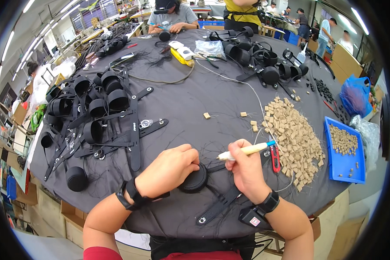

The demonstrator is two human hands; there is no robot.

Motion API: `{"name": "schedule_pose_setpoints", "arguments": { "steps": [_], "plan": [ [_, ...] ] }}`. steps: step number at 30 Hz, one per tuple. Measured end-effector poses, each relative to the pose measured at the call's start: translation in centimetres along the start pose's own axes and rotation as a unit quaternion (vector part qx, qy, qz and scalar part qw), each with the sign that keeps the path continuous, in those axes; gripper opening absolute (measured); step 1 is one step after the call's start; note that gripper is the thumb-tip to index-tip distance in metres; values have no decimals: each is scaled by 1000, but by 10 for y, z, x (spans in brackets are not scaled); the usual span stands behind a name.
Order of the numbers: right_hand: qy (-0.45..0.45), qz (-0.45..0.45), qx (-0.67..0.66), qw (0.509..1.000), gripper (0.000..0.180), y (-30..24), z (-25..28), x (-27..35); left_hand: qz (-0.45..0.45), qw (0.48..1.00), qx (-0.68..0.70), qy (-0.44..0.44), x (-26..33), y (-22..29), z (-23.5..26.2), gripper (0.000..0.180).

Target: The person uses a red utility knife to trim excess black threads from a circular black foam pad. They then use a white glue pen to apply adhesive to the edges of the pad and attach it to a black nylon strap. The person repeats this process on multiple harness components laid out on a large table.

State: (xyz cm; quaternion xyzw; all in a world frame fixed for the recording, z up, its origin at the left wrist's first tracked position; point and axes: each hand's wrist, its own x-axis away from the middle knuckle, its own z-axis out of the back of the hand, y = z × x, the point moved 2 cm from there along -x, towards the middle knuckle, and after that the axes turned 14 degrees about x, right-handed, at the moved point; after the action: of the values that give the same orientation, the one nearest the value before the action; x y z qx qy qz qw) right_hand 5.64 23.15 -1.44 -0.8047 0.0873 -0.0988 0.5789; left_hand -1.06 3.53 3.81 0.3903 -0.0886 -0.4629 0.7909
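Note:
My left hand [171, 167] is closed at the rim of a round black leather-like cup [194, 181], its fingers curled and partly hidden. From the cup a black strap [221, 204] with a metal eyelet runs over the dark cloth, under my right hand. My right hand [247, 173] grips a cream pen-shaped tool [250, 148] with a blue end and what looks like a thin white cord. The tool's tip points left, above the cup and apart from it. Just right of that hand lies a red-handled cutter [275, 158].
Small tan blocks [294, 143] are heaped at the right, beside a blue tray [362, 173] of similar blocks. Black strapped cups [97, 108] pile up at left, more [271, 76] at far right. A yellow-and-white power strip [182, 56] lies farther back. A person [173, 19] works across the table.

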Motion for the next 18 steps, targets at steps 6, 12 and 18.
{"name": "schedule_pose_setpoints", "arguments": {
  "steps": [6, 12, 18],
  "plan": [
    [3, 48, 95, 994, 12, -2, -6, 7, -2, 996, -10, 86, 9, 5, -17, 11],
    [-35, 40, 145, 988, 13, -4, -6, 9, -2, 994, 57, 94, 7, 0, -12, 11],
    [-46, 63, 209, 975, 13, -5, -8, 10, -5, 990, 101, 98, 5, -5, -8, 10]
  ]
}}
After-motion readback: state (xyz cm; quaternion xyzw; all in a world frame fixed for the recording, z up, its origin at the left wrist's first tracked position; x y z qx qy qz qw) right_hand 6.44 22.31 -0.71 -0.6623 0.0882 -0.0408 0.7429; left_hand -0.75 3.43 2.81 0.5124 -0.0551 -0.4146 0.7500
